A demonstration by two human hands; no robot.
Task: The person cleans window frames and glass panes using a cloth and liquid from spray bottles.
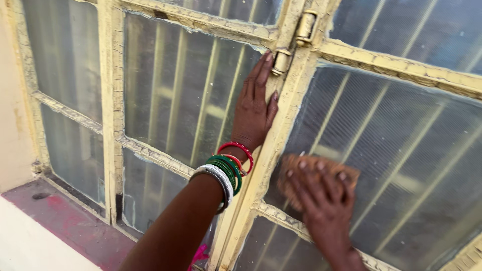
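Two hands work at a window: the left hand lies flat and open on the glass pane beside the yellow frame, apparently bracing it, while the right hand presses a brown scrubbing pad against the neighbouring pane with fingers spread over it.

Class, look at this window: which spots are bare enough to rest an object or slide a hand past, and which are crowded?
Bare: the red sill at lower left, and the far-left panes. Crowded: the centre frame post, where the left hand presses flat beside the latch and the right hand holds a brown scrub pad to the glass.
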